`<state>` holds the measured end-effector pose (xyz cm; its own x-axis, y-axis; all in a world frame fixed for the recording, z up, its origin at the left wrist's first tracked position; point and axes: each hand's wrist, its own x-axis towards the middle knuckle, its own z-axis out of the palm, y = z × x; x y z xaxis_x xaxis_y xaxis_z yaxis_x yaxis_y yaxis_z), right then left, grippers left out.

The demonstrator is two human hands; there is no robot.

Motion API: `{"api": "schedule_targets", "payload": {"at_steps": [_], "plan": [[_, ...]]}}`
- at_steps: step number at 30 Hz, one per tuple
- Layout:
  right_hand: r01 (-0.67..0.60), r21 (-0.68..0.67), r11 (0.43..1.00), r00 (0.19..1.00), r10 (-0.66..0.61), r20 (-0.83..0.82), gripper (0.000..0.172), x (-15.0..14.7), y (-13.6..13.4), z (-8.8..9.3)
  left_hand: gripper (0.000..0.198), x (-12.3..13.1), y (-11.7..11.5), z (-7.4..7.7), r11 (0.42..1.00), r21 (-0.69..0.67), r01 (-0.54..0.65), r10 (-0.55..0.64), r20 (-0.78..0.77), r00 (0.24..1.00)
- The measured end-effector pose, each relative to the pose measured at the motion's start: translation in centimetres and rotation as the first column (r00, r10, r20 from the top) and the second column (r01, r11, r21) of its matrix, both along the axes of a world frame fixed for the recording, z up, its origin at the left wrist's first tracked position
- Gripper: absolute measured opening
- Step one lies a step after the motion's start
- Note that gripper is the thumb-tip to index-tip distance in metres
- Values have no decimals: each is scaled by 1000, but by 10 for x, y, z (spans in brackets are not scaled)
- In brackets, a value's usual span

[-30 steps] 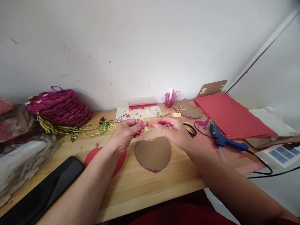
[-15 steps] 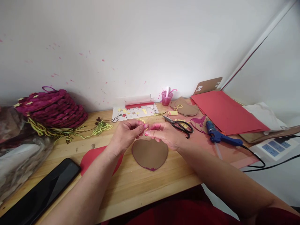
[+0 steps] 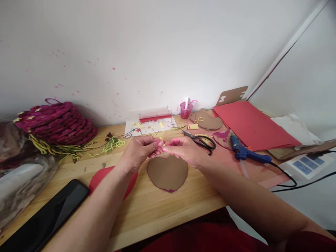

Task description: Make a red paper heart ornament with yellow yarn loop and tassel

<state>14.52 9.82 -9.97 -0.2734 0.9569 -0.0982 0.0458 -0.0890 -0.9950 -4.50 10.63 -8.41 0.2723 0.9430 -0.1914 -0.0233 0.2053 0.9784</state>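
My left hand point(image 3: 143, 150) and my right hand point(image 3: 183, 150) meet over the table, fingertips nearly touching. Both pinch a thin yellow yarn point(image 3: 160, 139), which loops up a little above the fingers; its ends are hidden. Just below them lies a brown cardboard heart point(image 3: 168, 174) with a purple-painted edge, its upper part covered by my hands. A red paper piece point(image 3: 101, 178) sits partly under my left forearm. Black-handled scissors point(image 3: 201, 140) rest right beside my right hand.
A blue glue gun point(image 3: 246, 152) and red sheets point(image 3: 257, 124) lie at the right. A pink-stained cup point(image 3: 186, 110) and paper with small stars point(image 3: 151, 126) stand by the wall. At the left are stacked purple hearts point(image 3: 57, 122), yellow-green yarn point(image 3: 112, 144) and a phone point(image 3: 49, 213).
My fingers have shifted slightly on the yellow yarn, and its loop shows a bit more between them. The camera view has moved very slightly; the things on the table stay put.
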Motion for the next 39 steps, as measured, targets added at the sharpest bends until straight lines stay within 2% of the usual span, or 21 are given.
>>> {"api": "schedule_targets", "payload": {"at_steps": [4, 11, 20, 25, 29, 32, 36, 39], "plan": [[-10, 56, 998, 998, 6, 65, 26, 0, 0, -1, 36, 2, 1, 0, 1000, -22, -16, 16, 1, 1000], [5, 26, 1000, 992, -8, 129, 21, 0, -1, -3, 34, 5, -1, -1, 999, -46, -16, 18, 34, 999], [-27, 11, 1000, 999, 27, 22, 23, -3, 1, -9, 39, 13, -6, 7, 994, -99, -47, 53, 68, 996], [-13, -23, 1000, 999, 12, -34, 20, -5, -1, -6, 38, 8, -3, 2, 995, -97, -5, 12, 73, 997], [6, -55, 998, 998, -10, -62, 22, -5, -2, -1, 41, 4, 0, -2, 981, -193, 20, 6, 133, 991], [-48, -93, 995, 994, 38, -104, 28, -2, 0, -1, 38, 2, 2, -5, 963, -270, 18, 38, 200, 979], [-197, -127, 972, 966, 170, -197, 34, 1, 3, -3, 29, 2, 4, -7, 942, -334, 18, 69, 247, 967], [-265, -123, 956, 943, 230, -241, 32, 2, 3, -3, 34, 4, 3, -6, 943, -330, 46, 52, 282, 958]]}}
